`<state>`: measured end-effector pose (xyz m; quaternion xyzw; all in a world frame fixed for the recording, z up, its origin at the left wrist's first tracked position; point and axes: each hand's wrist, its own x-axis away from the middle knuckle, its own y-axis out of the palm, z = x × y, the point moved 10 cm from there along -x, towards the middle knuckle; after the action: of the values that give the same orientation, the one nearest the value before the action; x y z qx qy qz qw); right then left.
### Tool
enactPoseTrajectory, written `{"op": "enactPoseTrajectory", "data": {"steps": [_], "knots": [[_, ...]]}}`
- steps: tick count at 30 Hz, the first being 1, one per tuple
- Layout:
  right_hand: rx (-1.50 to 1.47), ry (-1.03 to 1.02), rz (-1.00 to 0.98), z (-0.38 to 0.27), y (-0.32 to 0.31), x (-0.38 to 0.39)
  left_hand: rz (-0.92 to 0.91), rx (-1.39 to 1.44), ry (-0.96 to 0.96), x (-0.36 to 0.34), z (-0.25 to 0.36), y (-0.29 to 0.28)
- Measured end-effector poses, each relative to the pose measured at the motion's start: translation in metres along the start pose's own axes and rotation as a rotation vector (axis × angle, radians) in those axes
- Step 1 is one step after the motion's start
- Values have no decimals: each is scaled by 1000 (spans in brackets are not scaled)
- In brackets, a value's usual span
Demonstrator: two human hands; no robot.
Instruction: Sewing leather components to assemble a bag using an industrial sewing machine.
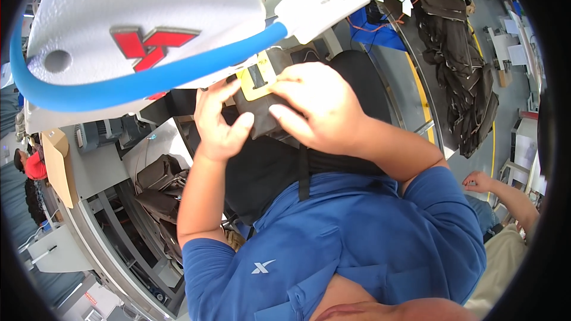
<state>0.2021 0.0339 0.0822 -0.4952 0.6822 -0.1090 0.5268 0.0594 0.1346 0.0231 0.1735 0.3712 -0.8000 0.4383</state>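
A dark grey piece of material (pixel 260 117) lies under the white machine head, partly beneath a yellow plate (pixel 247 85) with a dark opening. My left hand (pixel 215 120) is at the left side of the material. Its thumb is spread from its fingers, and some fingertips are hidden by the machine. From the right reaches my right hand (pixel 324 107), its index fingertip at the plate's right edge. The right thumb rests lower, over the grey material, with a gap to the index finger. Neither hand visibly grips anything.
The white machine head (pixel 214 18) with a red emblem fills the upper left. Across it bends a blue lamp arm (pixel 178 80) with a white lamp head (pixel 324 6). Dark bags or cloth pieces (pixel 455 65) lie piled at right. Another person's hand (pixel 477 182) shows at lower right.
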Motion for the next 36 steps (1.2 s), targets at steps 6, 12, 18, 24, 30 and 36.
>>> {"op": "enactPoseTrajectory", "data": {"steps": [6, 12, 18, 24, 30, 36], "knots": [[-714, 891, -446, 83, 59, 60, 22, -537, 282, 26, 76, 7], [-953, 775, -389, 77, 63, 45, 48, -539, 296, 21, 77, 12], [-1008, 710, -350, 57, 42, 47, -6, -336, 334, 19, 93, 17], [-250, 546, -259, 143, 28, 23, -176, -173, 484, 46, 133, 29], [363, 366, 46, 318, 30, -19, -238, -132, 549, 69, 166, 35], [532, 525, -207, 294, 12, -13, -202, -102, 556, 76, 172, 28]]}}
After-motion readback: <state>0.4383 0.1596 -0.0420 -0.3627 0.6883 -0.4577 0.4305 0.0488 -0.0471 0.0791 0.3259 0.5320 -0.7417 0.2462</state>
